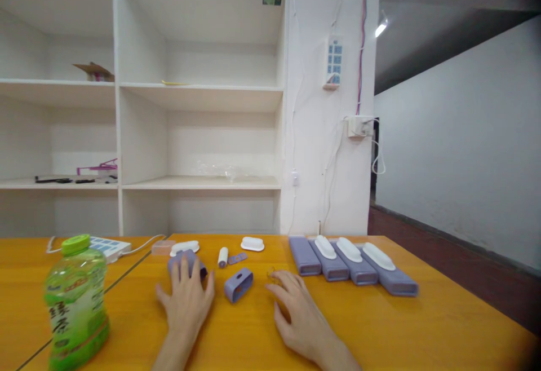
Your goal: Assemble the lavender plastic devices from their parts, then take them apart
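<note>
My left hand (188,292) is spread over a hollow purple casing (176,259) at the left, its fingertips on or just above it. My right hand (298,314) is loosely curved low over the table, thumb apart from the fingers. Its fingertips are at some small thin wire pieces (271,272), too fine to make out. Between the hands lies a short purple ring-shaped part (239,285). Behind it are a small white cylinder (222,257), a flat purple plate with holes (237,258) and a white oval cap (252,243). Another white cap (184,248) sits behind the left hand.
Several long purple cases (305,257) stand in a row at the right, most with white caps (379,256) on top. A green-capped bottle (76,303) stands at the front left. Behind it are a power strip (110,248) and a small clear box (163,247).
</note>
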{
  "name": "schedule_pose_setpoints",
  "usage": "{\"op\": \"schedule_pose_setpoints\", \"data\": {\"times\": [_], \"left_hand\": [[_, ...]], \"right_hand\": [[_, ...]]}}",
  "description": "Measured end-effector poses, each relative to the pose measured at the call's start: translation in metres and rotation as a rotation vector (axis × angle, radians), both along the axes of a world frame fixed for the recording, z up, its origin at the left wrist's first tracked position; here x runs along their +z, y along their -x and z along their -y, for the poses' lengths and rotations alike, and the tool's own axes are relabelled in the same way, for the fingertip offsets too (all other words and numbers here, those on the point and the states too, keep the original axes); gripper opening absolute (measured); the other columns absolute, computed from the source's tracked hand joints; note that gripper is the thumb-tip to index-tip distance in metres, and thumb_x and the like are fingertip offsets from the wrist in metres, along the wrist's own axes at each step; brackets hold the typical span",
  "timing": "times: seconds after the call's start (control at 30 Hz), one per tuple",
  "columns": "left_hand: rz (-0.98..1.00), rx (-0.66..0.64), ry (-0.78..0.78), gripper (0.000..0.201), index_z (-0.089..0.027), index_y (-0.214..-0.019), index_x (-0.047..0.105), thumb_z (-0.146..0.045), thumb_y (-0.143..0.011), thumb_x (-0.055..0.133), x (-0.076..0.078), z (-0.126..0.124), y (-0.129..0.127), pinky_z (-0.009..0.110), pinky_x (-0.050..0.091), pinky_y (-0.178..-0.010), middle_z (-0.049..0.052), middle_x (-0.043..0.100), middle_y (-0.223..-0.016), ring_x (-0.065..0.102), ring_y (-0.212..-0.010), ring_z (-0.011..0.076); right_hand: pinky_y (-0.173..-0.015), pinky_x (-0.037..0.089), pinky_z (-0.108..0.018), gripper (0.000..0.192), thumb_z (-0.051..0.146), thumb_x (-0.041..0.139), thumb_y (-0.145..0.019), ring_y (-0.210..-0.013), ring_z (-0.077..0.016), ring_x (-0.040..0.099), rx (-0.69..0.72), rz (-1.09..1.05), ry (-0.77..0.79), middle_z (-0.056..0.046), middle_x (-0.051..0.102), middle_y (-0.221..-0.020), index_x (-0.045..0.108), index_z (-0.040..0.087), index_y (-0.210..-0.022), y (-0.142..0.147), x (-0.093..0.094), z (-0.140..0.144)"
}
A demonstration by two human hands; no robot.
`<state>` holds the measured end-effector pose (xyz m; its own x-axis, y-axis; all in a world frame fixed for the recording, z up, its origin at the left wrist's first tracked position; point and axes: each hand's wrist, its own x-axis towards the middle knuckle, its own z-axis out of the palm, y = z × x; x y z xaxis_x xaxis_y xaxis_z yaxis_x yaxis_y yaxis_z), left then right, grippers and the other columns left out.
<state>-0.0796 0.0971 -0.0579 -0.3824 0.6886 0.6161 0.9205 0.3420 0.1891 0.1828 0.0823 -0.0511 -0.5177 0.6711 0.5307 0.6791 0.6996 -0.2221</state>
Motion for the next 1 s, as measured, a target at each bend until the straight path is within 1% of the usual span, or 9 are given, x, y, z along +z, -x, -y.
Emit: {"op": "schedule_pose_setpoints", "data": {"times": [0.1,0.27,0.4,0.5,0.6,0.67,0.73,0.87,1.0], "left_hand": [[-0.039,0.094,0.122,0.048,-0.017,-0.137,0.054,-0.03,-0.094,0.041,-0.001,0.003,-0.002,0.07,0.019,-0.107,0.018,0.05,-0.145,0.035,-0.136,0.0411],[-0.157,-0.021,0.077,0.04,-0.015,-0.112,0.068,-0.041,-0.093,0.043,0.022,0.024,-0.047,0.066,0.011,-0.111,0.018,0.063,-0.116,0.052,-0.114,0.0356],[-0.139,-0.126,0.082,0.039,-0.017,-0.098,0.07,-0.042,-0.092,0.042,0.027,0.033,-0.07,0.067,0.007,-0.112,0.017,0.066,-0.105,0.055,-0.107,0.0354],[-0.174,-0.22,0.044,0.037,-0.015,-0.114,0.068,-0.032,-0.091,0.044,0.018,0.031,-0.077,0.064,0.006,-0.115,0.02,0.06,-0.129,0.047,-0.127,0.0373],[-0.211,-0.366,0.082,0.04,-0.017,-0.123,0.066,-0.024,-0.09,0.045,0.01,0.024,-0.076,0.059,0.005,-0.118,0.017,0.06,-0.136,0.041,-0.137,0.0338],[-0.204,-0.363,0.17,0.036,-0.016,-0.107,0.073,-0.021,-0.09,0.043,0.009,0.021,-0.07,0.062,0.002,-0.118,0.017,0.071,-0.115,0.051,-0.127,0.0346],[-0.198,-0.277,0.232,0.035,-0.015,-0.092,0.076,-0.018,-0.089,0.041,0.012,0.019,-0.06,0.066,-0.003,-0.115,0.016,0.075,-0.097,0.059,-0.115,0.0356],[-0.194,-0.218,0.157,0.037,-0.017,-0.099,0.074,-0.02,-0.091,0.039,0.018,0.012,-0.04,0.07,-0.01,-0.113,0.013,0.075,-0.102,0.064,-0.105,0.0332],[-0.196,-0.347,0.066,0.04,-0.018,-0.116,0.069,-0.019,-0.094,0.036,0.009,-0.015,-0.044,0.061,-0.002,-0.119,0.011,0.071,-0.116,0.06,-0.114,0.0295]], "right_hand": [[-0.119,0.023,-0.041,0.058,0.012,0.048,-0.084,-0.14,-0.0217,0.037,0.021,0.036,-0.027,-0.006,0.047,-0.15,0.052,0.026,-0.141,0.001,0.003,0.001],[-0.121,0.015,-0.049,0.059,0.015,0.049,-0.086,-0.147,-0.0246,0.028,-0.047,0.053,-0.016,-0.006,0.037,-0.158,0.047,0.026,-0.144,0.003,-0.002,-0.002],[-0.116,0.027,-0.047,0.055,0.018,0.047,-0.09,-0.144,-0.0268,0.033,-0.218,-0.043,0.02,-0.009,0.042,-0.154,0.047,0.025,-0.145,0.001,-0.015,-0.012],[-0.107,0.038,-0.042,0.051,0.014,0.042,-0.092,-0.13,-0.0266,0.049,-0.277,-0.085,0.069,-0.012,0.056,-0.139,0.051,0.023,-0.141,0.0,-0.023,-0.02],[-0.1,0.041,-0.039,0.051,0.006,0.038,-0.091,-0.116,-0.0255,0.057,-0.286,-0.073,0.078,-0.01,0.064,-0.123,0.058,0.024,-0.134,-0.002,-0.024,-0.023],[-0.096,0.042,-0.041,0.053,0.002,0.038,-0.088,-0.112,-0.0274,0.058,-0.349,-0.05,0.061,-0.01,0.065,-0.118,0.06,0.025,-0.132,-0.002,-0.024,-0.024],[-0.092,0.043,-0.042,0.055,0.002,0.04,-0.086,-0.109,-0.0303,0.058,-0.442,-0.038,0.052,-0.013,0.064,-0.117,0.059,0.023,-0.133,-0.003,-0.022,-0.024],[-0.09,0.048,-0.038,0.052,0.005,0.041,-0.088,-0.105,-0.0296,0.061,-0.48,-0.126,0.08,-0.017,0.06,-0.117,0.054,0.016,-0.138,-0.001,-0.022,-0.026],[-0.088,0.051,-0.037,0.054,0.015,0.039,-0.094,-0.102,-0.0277,0.065,-0.4,-0.315,0.108,-0.017,0.056,-0.128,0.042,0.018,-0.147,0.0,-0.022,-0.03]]}}
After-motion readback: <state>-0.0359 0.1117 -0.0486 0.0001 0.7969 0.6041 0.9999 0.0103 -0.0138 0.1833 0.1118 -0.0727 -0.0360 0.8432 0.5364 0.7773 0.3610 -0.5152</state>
